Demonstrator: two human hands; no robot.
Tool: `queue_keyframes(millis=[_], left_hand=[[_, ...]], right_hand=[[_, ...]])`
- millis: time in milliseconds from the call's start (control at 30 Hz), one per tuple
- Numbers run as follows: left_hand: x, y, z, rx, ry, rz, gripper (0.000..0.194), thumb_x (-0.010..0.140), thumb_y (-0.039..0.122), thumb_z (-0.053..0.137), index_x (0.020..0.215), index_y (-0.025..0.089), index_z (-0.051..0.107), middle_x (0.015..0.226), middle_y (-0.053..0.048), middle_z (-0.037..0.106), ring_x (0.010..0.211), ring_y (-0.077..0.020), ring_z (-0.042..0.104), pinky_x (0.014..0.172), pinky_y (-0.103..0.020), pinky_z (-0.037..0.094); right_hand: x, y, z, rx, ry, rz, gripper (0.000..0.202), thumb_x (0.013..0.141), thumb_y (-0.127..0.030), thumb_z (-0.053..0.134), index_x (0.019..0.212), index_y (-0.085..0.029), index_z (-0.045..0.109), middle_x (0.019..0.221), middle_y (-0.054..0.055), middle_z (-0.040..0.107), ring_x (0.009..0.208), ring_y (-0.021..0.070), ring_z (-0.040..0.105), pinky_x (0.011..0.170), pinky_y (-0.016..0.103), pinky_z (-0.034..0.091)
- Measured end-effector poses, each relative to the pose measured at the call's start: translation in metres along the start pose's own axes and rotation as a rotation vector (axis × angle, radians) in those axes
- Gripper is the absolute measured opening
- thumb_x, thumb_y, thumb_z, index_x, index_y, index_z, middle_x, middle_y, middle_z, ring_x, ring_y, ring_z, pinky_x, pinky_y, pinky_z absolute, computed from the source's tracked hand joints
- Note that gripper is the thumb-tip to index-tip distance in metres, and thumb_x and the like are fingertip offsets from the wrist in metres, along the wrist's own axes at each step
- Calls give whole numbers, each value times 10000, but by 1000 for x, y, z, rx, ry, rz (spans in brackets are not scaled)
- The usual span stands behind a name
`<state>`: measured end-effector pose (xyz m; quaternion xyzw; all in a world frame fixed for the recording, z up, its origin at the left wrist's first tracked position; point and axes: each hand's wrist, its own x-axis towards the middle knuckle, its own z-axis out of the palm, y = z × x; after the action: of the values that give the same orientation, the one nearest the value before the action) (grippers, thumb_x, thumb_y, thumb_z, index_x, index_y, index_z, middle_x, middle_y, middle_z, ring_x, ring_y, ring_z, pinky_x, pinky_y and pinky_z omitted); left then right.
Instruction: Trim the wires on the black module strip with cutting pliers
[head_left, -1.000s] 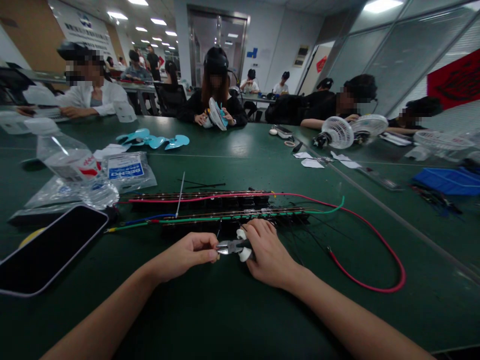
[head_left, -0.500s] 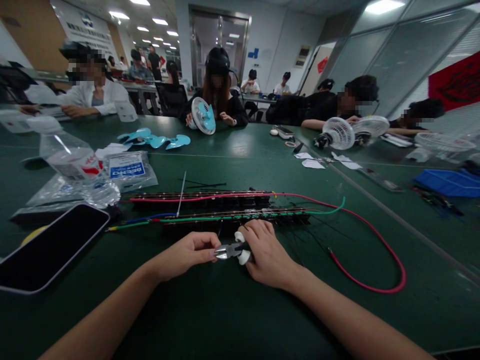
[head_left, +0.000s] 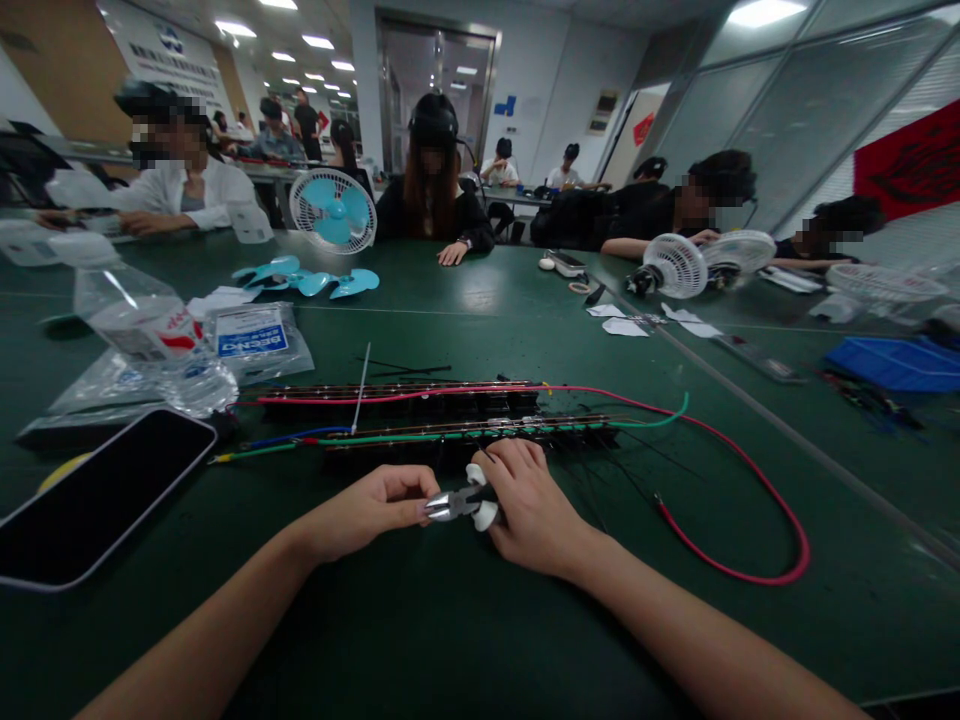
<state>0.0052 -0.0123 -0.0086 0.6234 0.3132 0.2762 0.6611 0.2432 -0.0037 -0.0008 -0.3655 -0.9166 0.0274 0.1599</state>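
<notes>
My right hand (head_left: 531, 505) is closed around a pair of cutting pliers (head_left: 450, 504) with white handle parts, its jaws pointing left. At the tip of the jaws, my left hand (head_left: 386, 508) has thumb and fingers pinched together; whatever lies between them is too small to make out. Just beyond both hands lies a long black terminal strip (head_left: 360, 455) with a green wire (head_left: 420, 436) along it. Behind it is a second black strip (head_left: 480, 400), crossed by a red wire (head_left: 787, 500) that loops out to the right. A pale zip tie (head_left: 361, 388) sticks up from the nearer strip.
A phone (head_left: 105, 500) and a plastic bottle (head_left: 150, 320) stand at the left beside plastic bags (head_left: 255, 335). Blue fan blades (head_left: 307, 277) lie farther back. Across the table, co-workers sit near fans (head_left: 332, 210). A blue tray (head_left: 900, 362) is at the right.
My hands and the pliers hold nearly the same pose. Across the table, a co-worker's blue-bladed fan has moved left, and that person's other hand now rests on the table.
</notes>
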Motion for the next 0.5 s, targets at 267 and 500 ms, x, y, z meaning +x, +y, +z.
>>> queue_keyframes(millis=[267,500], left_hand=[[0,-2,-1,13,-12,26,205,866,348,611,809,151,600,791,-1,521,744,-146,450,708,-271,367],[-1,-2,-2,24,-12,22,212,865,359,610,812,154,599,797,-2,511,748,-149,442,702,-270,363]], right_hand=[[-1,3,-1,5,-10,-3,418,735,-165,537,1147,-132,478,1052,132,516,972,272,435,882,425,335],[-1,6,-3,10,-22,-8,407,739,-170,536,1141,-133,485,1048,127,516,966,268,434,873,415,332]])
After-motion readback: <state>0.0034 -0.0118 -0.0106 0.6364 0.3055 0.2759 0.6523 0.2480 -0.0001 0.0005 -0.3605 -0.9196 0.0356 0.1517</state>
